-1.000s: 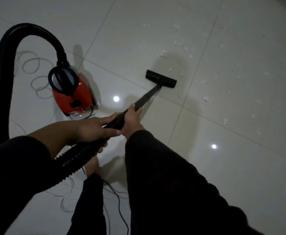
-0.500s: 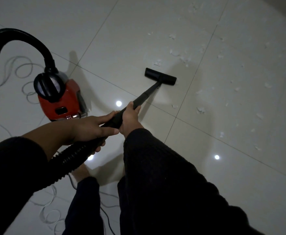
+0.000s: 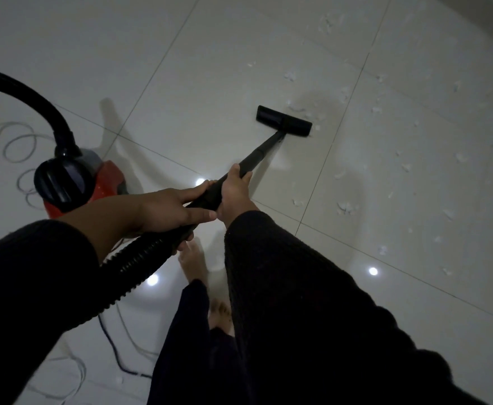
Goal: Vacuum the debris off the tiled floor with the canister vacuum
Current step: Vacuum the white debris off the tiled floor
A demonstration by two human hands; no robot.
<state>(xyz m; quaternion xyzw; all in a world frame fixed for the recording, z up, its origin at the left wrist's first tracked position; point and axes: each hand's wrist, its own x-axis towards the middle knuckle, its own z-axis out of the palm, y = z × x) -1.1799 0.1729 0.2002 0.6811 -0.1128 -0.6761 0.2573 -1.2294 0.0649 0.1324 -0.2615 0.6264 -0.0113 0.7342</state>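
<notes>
Nearest, the wand (image 3: 257,154) is gripped by both hands: the left hand (image 3: 169,210) is wrapped around the handle where the ribbed hose (image 3: 140,264) joins, and the right hand (image 3: 235,192) is clenched on the tube just ahead. Further out, the red canister vacuum (image 3: 76,182) is parked on the floor (image 3: 210,68) to the left. Beyond, the floor head (image 3: 284,121) is laid flat at the edge of the scattered white debris (image 3: 344,207). Most scraps are judged uncollected; the tiles nearer the canister look largely clean.
</notes>
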